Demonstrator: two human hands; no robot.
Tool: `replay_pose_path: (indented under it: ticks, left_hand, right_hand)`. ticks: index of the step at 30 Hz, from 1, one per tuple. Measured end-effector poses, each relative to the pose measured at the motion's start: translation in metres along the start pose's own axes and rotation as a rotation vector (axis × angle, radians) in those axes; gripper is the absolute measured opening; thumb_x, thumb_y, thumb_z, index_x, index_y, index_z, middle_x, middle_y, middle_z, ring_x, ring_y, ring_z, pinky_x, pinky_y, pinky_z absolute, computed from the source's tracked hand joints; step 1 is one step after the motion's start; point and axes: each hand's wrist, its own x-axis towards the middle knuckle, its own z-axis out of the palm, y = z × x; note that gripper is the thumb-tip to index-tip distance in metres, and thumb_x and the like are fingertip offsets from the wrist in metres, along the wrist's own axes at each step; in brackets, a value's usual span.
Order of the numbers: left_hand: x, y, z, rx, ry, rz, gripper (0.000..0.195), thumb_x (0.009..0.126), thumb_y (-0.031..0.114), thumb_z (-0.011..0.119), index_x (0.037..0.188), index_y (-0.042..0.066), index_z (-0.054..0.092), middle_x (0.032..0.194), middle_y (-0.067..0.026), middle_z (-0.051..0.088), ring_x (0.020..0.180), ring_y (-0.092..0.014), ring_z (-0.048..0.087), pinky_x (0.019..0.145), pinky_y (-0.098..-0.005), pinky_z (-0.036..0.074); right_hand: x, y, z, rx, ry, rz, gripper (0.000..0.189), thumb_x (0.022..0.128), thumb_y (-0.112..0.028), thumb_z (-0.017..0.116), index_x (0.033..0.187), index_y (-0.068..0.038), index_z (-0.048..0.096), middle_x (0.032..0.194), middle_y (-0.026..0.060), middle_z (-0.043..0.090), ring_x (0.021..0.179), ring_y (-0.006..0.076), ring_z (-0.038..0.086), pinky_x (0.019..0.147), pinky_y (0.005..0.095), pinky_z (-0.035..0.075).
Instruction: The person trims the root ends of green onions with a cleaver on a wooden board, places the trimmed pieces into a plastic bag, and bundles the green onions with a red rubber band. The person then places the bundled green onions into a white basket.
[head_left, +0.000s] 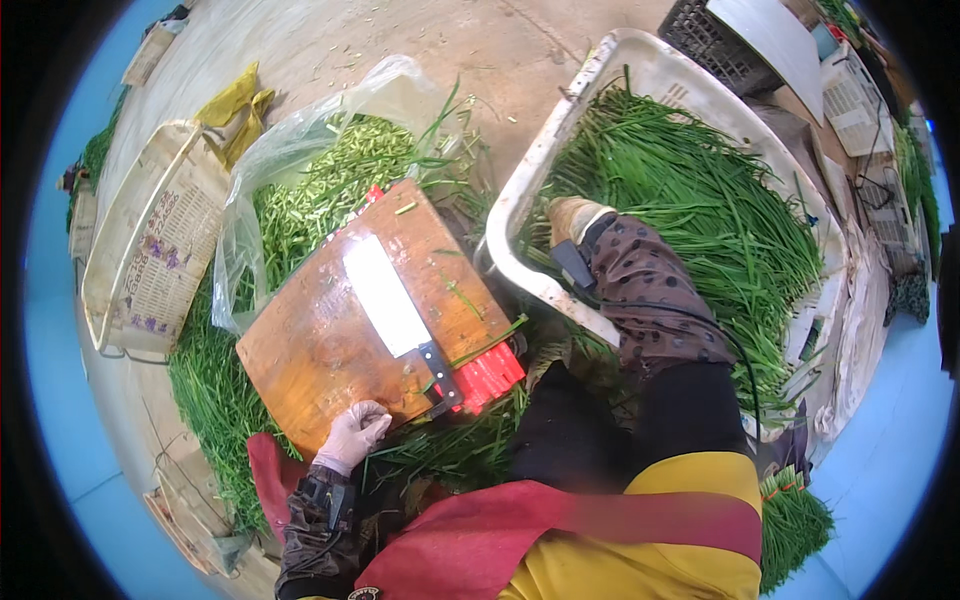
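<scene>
A cleaver with a black handle lies flat on a wooden cutting board. My left hand, in a thin whitish glove, is at the board's near edge with its fingers curled; whether something small is pinched in it is unclear. My right hand, in a light glove, reaches over the rim of a white plastic crate at the stems of long green leafy stalks; its fingers are partly hidden. Red strips stick out from under the board. A clear plastic bag behind the board holds cut stem pieces.
An off-white crate stands tilted at the left, near a yellow bag. Green stalks heap beside the board. A black crate stands at the back right. A tied green bundle lies at the lower right.
</scene>
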Motion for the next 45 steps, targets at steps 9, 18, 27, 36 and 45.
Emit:
replay_pose_path:
  ticks: [9,18,27,36,45]
  left_hand:
    - [-0.005,0.111,0.001,0.288,0.048,0.236,0.021,0.089,0.009,0.073,0.107,0.001,0.066,0.096,-0.0032,0.069,0.088,-0.010,0.063,0.080,-0.0269,0.053]
    - [0.026,0.241,0.081,0.026,-0.195,0.551,0.035,0.094,0.020,0.068,0.121,0.000,0.059,0.111,-0.0084,0.067,0.095,-0.014,0.065,0.082,-0.0289,0.054]
    - [0.071,0.289,0.222,-0.448,-0.095,0.659,0.056,0.089,0.007,0.069,0.138,0.001,0.045,0.130,-0.0126,0.058,0.098,-0.017,0.065,0.074,-0.0277,0.054]
    - [0.089,0.280,0.243,-0.437,-0.194,0.530,0.017,0.085,-0.005,0.056,0.099,0.004,0.060,0.087,-0.0048,0.063,0.077,-0.013,0.062,0.068,-0.0276,0.054]
    - [0.068,0.268,0.254,-0.539,-0.141,0.520,0.026,0.078,-0.009,0.055,0.099,0.002,0.063,0.092,-0.0006,0.062,0.081,-0.010,0.059,0.073,-0.0233,0.049]
  right_hand:
    - [-0.028,0.007,0.001,0.213,0.107,0.114,0.038,0.078,-0.021,0.071,0.111,-0.002,0.072,0.113,0.0214,0.069,0.110,0.0326,0.066,0.092,0.0404,0.054]
    - [-0.140,0.072,-0.007,0.785,0.675,-0.110,0.060,0.073,-0.023,0.080,0.124,0.002,0.059,0.103,0.0184,0.072,0.091,0.0215,0.068,0.082,0.0306,0.055]
    - [-0.238,0.059,0.012,1.243,0.814,-0.346,0.043,0.077,-0.006,0.078,0.117,0.000,0.064,0.106,0.0083,0.072,0.090,0.0090,0.066,0.080,0.0243,0.054]
    - [-0.221,0.022,0.023,0.597,1.076,-0.446,0.092,0.067,-0.022,0.081,0.145,0.001,0.038,0.136,0.0235,0.051,0.120,0.0357,0.055,0.102,0.0401,0.045]
    - [-0.211,0.008,0.053,0.586,1.229,-0.372,0.065,0.079,-0.021,0.071,0.140,-0.011,0.050,0.098,0.0123,0.068,0.086,0.0327,0.063,0.081,0.0426,0.048]
